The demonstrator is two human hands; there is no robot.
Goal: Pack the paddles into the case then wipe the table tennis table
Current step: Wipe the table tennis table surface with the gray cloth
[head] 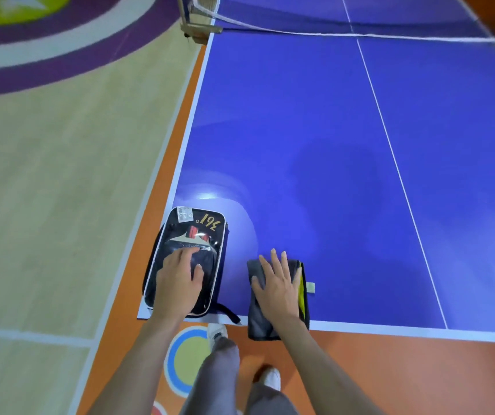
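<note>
The case (193,232) lies at the near left corner of the table (315,130), with a paddle (201,235) showing through its clear front, so the packing looks done and the wiping is the step in hand. The left hand (180,280) rests flat on the case, fingers straight, grasping nothing. The right hand (279,286) lies spread and released on the folded grey cloth (258,310), pressing it rather than pinching it; the cloth sits directly under that palm at the near edge, its lower end hanging over the edge, just beside the case but apart from it. To wipe well, I would keep the palm flat and the weight even, push away toward the net (359,34) in overlapping strokes, and lift the case to reach the corner beneath it
</note>
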